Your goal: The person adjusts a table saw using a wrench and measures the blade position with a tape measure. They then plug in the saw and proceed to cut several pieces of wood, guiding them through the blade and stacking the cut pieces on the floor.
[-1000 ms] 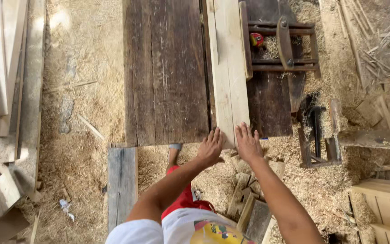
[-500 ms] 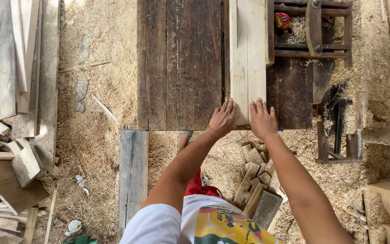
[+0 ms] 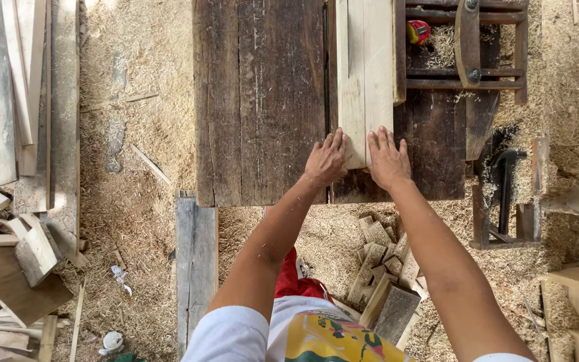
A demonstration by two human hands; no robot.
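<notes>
The pale wooden board (image 3: 364, 74) was a long, light-coloured plank, way fresher looking than the dark weathered saw table (image 3: 263, 100) under it. It lay flat on that table, running lengthwise from 12 o'clock down toward 6, a bit right of centre. A straight cut line ran along its length, splitting it into two strips sitting side by side. Its near end was square, stopping short of the table's 6 o'clock edge.
</notes>
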